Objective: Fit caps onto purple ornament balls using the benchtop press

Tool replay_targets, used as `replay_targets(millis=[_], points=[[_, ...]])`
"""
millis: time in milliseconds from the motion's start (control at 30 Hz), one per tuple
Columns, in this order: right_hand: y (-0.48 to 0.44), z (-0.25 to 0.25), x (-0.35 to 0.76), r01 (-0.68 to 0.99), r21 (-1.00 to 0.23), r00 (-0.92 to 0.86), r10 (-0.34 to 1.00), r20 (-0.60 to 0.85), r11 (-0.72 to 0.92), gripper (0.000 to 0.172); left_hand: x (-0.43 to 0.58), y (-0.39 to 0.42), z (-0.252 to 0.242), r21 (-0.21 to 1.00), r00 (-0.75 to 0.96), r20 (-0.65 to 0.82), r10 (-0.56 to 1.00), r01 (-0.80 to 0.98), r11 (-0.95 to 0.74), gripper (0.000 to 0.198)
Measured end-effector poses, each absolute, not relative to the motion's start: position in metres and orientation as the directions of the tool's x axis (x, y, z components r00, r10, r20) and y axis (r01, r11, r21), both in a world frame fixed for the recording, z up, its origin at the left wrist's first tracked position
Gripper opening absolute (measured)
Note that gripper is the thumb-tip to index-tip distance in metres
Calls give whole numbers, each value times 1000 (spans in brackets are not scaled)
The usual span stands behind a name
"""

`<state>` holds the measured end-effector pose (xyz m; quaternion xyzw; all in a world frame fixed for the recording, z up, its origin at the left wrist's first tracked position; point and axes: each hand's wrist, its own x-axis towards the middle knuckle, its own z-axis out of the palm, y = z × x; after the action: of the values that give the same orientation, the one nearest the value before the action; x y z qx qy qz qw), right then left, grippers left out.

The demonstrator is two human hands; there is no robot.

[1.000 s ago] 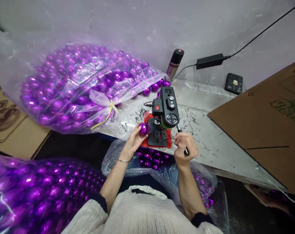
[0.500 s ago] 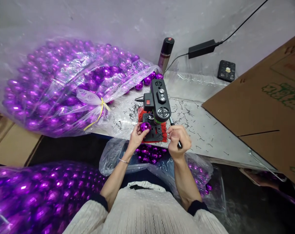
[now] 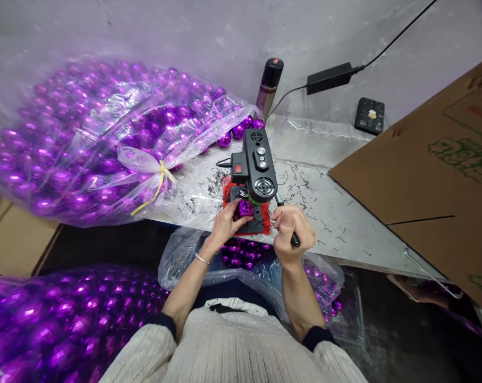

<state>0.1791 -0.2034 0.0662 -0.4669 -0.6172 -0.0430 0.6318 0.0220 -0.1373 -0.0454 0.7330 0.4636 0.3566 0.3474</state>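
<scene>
Between the fingers and thumb of my left hand [image 3: 225, 226] is a shiny purple ball ornament [image 3: 244, 208], held just below the head of a small black bench drill press [image 3: 260, 165]. The drill's bit is hidden under its head. My right hand [image 3: 292, 231] is wrapped round the black-tipped lever handle [image 3: 279, 200] on the press's right side. Under the press lies its dark base plate [image 3: 256, 226] on a red mat [image 3: 227, 192] strewn with black shavings. More purple balls [image 3: 244, 254] lie in an open plastic bag below the table edge.
A big tied clear bag of purple balls [image 3: 105, 143] fills the table's left. Behind the press stand a spray can [image 3: 269, 85] and a power adapter [image 3: 329, 78]. A cardboard box [image 3: 432, 159] leans in at right. Another full bag [image 3: 65, 324] sits at lower left.
My left hand has moved the purple ball slightly right, from the base plate's left side to under the drill head. My right hand stays on the lever.
</scene>
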Motion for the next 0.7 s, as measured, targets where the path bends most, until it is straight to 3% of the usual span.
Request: replay_targets(millis=[333, 700], points=[[-205, 64, 181, 638, -508, 199, 513, 835, 579, 29, 43, -144, -72, 676, 272, 407, 872, 551, -488, 65], [-203, 12, 178, 656, -451, 208, 430, 879, 605, 35, 43, -146, -82, 659, 243, 460, 854, 551, -512, 67]])
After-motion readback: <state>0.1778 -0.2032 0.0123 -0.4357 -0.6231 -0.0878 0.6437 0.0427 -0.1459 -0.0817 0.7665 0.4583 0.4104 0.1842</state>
